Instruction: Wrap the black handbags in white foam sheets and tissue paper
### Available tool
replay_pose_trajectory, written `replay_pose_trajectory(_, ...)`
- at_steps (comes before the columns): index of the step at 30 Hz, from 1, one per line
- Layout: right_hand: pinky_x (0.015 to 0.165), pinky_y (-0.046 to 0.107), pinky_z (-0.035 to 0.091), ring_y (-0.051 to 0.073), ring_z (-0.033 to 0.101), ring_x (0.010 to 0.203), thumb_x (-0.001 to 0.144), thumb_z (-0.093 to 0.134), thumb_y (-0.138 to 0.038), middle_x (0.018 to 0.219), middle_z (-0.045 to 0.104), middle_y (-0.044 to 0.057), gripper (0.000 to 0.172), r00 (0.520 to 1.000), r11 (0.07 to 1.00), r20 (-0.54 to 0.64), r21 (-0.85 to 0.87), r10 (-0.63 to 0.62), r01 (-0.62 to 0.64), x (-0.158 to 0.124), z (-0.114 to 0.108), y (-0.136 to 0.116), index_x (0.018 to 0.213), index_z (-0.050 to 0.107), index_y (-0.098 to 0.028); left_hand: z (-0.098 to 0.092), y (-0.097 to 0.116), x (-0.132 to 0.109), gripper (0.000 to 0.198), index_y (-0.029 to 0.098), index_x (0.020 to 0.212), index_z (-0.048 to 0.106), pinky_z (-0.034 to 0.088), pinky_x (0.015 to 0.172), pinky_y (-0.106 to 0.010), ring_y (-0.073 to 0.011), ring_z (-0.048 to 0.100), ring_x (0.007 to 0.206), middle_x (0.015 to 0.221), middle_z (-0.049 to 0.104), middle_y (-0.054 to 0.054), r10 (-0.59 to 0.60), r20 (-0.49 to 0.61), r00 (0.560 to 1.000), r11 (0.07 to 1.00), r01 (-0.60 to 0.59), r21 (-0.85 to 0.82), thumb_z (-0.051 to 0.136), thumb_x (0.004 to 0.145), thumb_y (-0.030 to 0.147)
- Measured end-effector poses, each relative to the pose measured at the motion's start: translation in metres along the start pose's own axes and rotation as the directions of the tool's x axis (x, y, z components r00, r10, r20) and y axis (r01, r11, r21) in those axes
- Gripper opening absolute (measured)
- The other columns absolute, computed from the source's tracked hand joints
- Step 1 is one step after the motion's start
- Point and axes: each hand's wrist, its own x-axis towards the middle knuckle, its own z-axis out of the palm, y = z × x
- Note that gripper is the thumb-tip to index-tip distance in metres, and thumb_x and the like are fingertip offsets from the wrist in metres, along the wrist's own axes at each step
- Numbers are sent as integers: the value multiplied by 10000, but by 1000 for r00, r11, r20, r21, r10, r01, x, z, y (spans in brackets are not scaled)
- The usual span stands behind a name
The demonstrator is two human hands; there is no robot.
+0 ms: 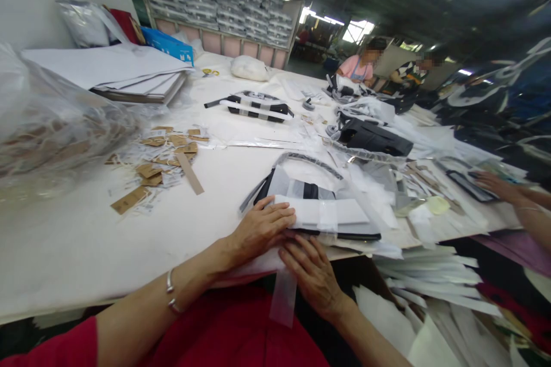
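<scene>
My left hand (260,228) lies flat, fingers spread, on the left end of a clear plastic bag (321,212) that holds a folded black, grey and white item. My right hand (313,272) rests just below it at the table's front edge, fingers stretched out over the bag's open end. A clear strip (283,298) hangs down from under that hand. A silver bangle (171,289) is on my left wrist.
Brown paper tags (157,163) lie scattered at the left beside a big clear bag (47,120). White sheets (426,275) pile up at the right. Another person's hand (495,183) touches a dark flat item at far right. More packed items (258,106) lie farther back, where other people sit.
</scene>
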Motion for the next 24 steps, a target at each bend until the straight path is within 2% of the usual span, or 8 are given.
replay_pose_trajectory(4,1099,404,390,176,638,1110,978,436,-117,1036,758,17,292,998,979,-59,201,35,-23,19,-11,-5,1097,682,-218,5,2,-1,237,174,1216,582,367,1125,-422,-200,585,1225,1259,675,-48,32,-82,996,997,-26,69,491,997,166)
replay_pose_trajectory(7,1053,405,417,174,650,1074,980,446,-117,1017,760,25,263,992,971,-101,233,72,-46,40,-28,1,1049,682,-209,5,3,2,251,169,1215,583,371,1132,-407,-186,585,1201,1220,676,-59,46,-51,998,997,-42,72,478,989,135)
replay_pose_trajectory(11,1008,392,468,181,659,1030,965,477,-108,1008,752,47,223,995,962,-94,268,-25,49,67,-44,24,1049,670,-180,4,9,4,255,203,1175,608,376,1137,-388,-152,616,1110,1114,679,-41,-42,-8,999,998,42,48,481,971,115)
replay_pose_trajectory(14,913,373,536,190,674,933,913,495,-90,977,740,73,232,998,949,-60,315,-14,32,81,-47,45,1040,672,-170,2,18,2,291,218,1167,600,321,1173,-431,-162,613,1119,1074,690,-29,-144,-44,989,989,144,-15,477,936,90)
replay_pose_trajectory(18,799,327,571,189,685,883,877,499,-90,956,736,76,260,999,943,19,330,46,-49,95,-46,67,1017,698,-183,1,28,0,481,177,1311,484,253,1193,-524,-234,564,1221,1211,659,-91,-238,-52,970,966,232,-112,546,835,140)
replay_pose_trajectory(22,818,299,541,162,684,854,934,574,-179,912,747,48,144,991,922,122,373,62,-104,113,-40,86,923,714,-207,6,33,6,644,163,1426,327,300,1158,-536,-213,642,1049,1154,677,-81,-368,-110,923,922,348,-169,579,834,168)
replay_pose_trajectory(24,811,299,524,159,682,839,948,581,-221,887,750,37,152,978,911,200,388,65,-140,118,-33,95,887,720,-217,9,34,10,679,142,1462,267,336,1132,-522,-202,652,985,1094,691,-72,-396,-142,907,914,373,-162,584,862,174)
